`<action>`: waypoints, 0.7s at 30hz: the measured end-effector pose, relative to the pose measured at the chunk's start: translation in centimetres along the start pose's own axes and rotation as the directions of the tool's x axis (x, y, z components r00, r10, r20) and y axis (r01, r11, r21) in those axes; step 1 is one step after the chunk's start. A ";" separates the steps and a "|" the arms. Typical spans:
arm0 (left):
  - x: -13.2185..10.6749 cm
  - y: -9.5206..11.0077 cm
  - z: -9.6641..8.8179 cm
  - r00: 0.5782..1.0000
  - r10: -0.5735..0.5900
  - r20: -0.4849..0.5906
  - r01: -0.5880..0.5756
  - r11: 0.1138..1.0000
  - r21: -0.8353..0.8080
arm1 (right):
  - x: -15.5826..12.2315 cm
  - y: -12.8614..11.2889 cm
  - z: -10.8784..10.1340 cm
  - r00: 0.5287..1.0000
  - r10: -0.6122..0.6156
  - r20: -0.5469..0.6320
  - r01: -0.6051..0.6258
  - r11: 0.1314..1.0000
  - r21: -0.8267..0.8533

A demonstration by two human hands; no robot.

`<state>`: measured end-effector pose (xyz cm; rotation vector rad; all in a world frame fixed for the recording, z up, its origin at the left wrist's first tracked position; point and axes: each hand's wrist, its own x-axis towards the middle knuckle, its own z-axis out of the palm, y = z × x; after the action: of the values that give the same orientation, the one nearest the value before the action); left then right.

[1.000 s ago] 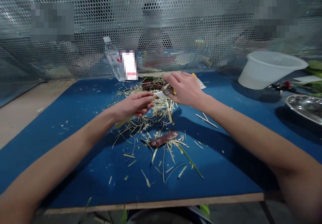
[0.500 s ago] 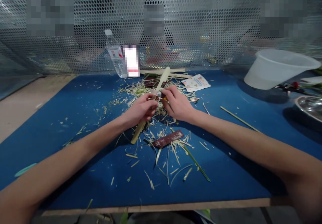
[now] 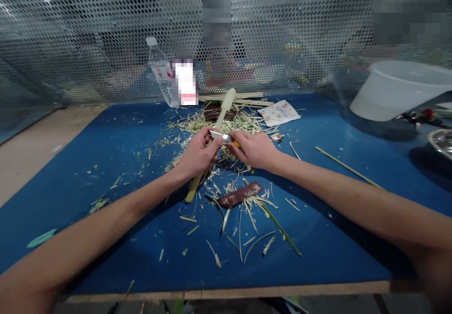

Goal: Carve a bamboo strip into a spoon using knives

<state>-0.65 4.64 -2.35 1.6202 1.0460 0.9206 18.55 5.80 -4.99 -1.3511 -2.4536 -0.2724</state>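
My left hand point(image 3: 198, 153) is closed around the middle of a long, pale green carved strip point(image 3: 226, 106), which looks like bamboo or a stalk. Its wider, rounded end points away from me, and the narrow end point(image 3: 192, 192) slants out below my hand. A craft knife point(image 3: 226, 137) with a yellow part is gripped in my right hand point(image 3: 257, 150), its blade lying across the strip. My left thumb is at or close to the blade; contact is unclear. Shavings point(image 3: 183, 123) are heaped beneath both hands. Nearer to me lies a dusty dark red strip point(image 3: 240, 194), perhaps sandpaper.
A water bottle point(image 3: 162, 76) and a lit phone point(image 3: 186, 83) stand against the perforated metal screen point(image 3: 123, 60). A printed packet point(image 3: 279, 113) lies behind the shavings. On the right are a white tub point(image 3: 399, 92), a metal bowl point(image 3: 441, 142) and a thin stalk point(image 3: 348, 166).
The knife has turned so its blade shows flat across the strip. My left thumb has stretched toward it. The view has shifted slightly.
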 end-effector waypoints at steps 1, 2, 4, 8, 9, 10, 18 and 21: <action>0.0 -0.1 0.0 1.000 -0.001 0.002 0.001 1.000 -0.006 | 0.0 0.0 0.0 1.000 0.009 0.007 -0.009 1.000 -0.009; 0.1 -0.2 0.0 1.000 -0.003 0.004 0.003 1.000 -0.019 | 0.0 -0.1 0.0 1.000 0.015 0.011 -0.015 1.000 -0.015; 0.1 -0.4 0.1 1.000 -0.017 0.016 0.018 0.998 -0.059 | 0.0 -0.1 -0.1 1.000 0.024 0.014 -0.024 1.000 -0.018; 0.3 -0.4 0.3 0.995 -0.083 0.047 0.088 0.988 -0.128 | 0.0 -0.1 -0.1 0.999 0.030 0.023 -0.030 1.000 -0.007; 0.3 -0.4 0.3 0.993 -0.102 0.051 0.108 0.984 -0.138 | 0.1 -0.1 -0.2 0.999 0.027 0.026 -0.027 1.000 -0.008; 0.3 -0.4 0.4 0.991 -0.120 0.056 0.127 0.981 -0.147 | 0.1 -0.1 -0.2 0.999 0.024 0.026 -0.024 1.000 -0.013; 0.3 0.0 0.2 0.979 -0.109 0.171 0.139 0.975 -0.174 | 0.6 0.4 -0.5 1.000 0.001 0.009 -0.001 0.997 -0.073; 0.5 -0.1 0.3 0.981 -0.079 0.179 0.119 0.967 -0.226 | 0.8 0.4 -0.7 1.000 0.005 0.005 -0.004 0.995 -0.101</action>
<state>-0.28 5.00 -2.49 1.4079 0.8583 0.7940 18.57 6.44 -4.06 -1.3995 -2.4710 -0.3969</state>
